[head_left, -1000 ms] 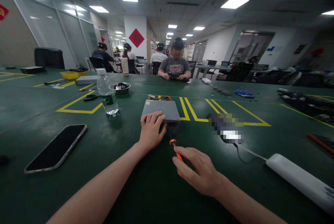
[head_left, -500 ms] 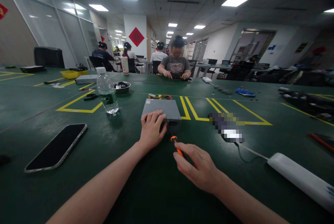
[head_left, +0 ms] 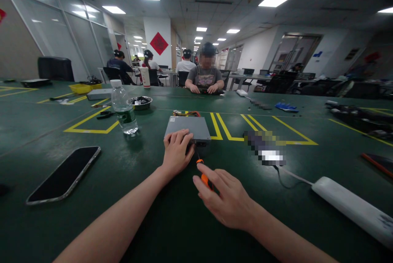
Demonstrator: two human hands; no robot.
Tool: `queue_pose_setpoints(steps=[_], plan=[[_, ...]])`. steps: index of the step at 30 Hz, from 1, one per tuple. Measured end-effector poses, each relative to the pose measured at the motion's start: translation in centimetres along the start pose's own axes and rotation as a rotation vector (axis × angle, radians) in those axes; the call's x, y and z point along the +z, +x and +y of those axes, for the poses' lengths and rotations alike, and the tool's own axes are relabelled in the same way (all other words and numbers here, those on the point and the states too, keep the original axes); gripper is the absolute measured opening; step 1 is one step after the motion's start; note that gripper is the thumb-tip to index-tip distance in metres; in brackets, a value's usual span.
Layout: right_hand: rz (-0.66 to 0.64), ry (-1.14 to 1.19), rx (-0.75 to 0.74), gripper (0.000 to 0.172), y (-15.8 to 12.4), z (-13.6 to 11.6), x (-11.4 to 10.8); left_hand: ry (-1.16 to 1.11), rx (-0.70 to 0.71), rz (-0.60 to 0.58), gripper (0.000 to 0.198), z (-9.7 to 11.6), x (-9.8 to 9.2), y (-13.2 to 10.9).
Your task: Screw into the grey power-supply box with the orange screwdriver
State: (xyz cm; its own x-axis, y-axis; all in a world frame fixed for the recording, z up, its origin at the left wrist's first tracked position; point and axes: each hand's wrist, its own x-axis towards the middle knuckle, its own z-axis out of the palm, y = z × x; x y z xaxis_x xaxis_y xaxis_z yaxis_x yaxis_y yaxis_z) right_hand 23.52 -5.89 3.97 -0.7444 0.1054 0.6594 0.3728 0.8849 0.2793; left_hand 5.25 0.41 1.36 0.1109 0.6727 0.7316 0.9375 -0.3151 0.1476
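A grey metal computer power supply lies flat on the green table, its bundle of coloured wires at the far side. My left hand holds it at the near left corner, fingers over the top and thumb against the near face. In my right hand is an orange and black screwdriver, held loosely at the handle by the fingers. Its shaft points at the near face of the power supply, below the socket. My left hand hides part of that face, and whether the tip sits in a screw I cannot tell.
Left of the power supply stand a water bottle and a metal bowl of small parts. A phone lies at the left. On the right are a white power strip and its cable. A person sits opposite.
My right-hand fingers have shifted on the screwdriver handle, the index finger now further forward along it. My left hand stays on the power supply. The view has shifted slightly.
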Motion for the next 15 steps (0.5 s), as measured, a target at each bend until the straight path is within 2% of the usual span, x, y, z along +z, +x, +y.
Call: queue_pose_setpoints(steps=[4,6,10,15], plan=[[0.11,0.029,-0.006,0.011,0.05,0.02,0.17,0.004,0.004,0.004,0.026,-0.05,0.0,0.0],[0.144,0.083,0.035,0.017,-0.04,0.07,0.25,0.005,0.008,0.003,0.026,-0.07,-0.01,-0.01],[0.108,0.181,0.085,0.029,-0.18,0.21,0.01,-0.001,0.011,0.003,0.026,-0.09,0.03,-0.03],[0.099,0.1,0.039,0.02,-0.02,0.51,-0.29,0.001,0.007,0.006,0.026,-0.1,0.07,-0.03]])
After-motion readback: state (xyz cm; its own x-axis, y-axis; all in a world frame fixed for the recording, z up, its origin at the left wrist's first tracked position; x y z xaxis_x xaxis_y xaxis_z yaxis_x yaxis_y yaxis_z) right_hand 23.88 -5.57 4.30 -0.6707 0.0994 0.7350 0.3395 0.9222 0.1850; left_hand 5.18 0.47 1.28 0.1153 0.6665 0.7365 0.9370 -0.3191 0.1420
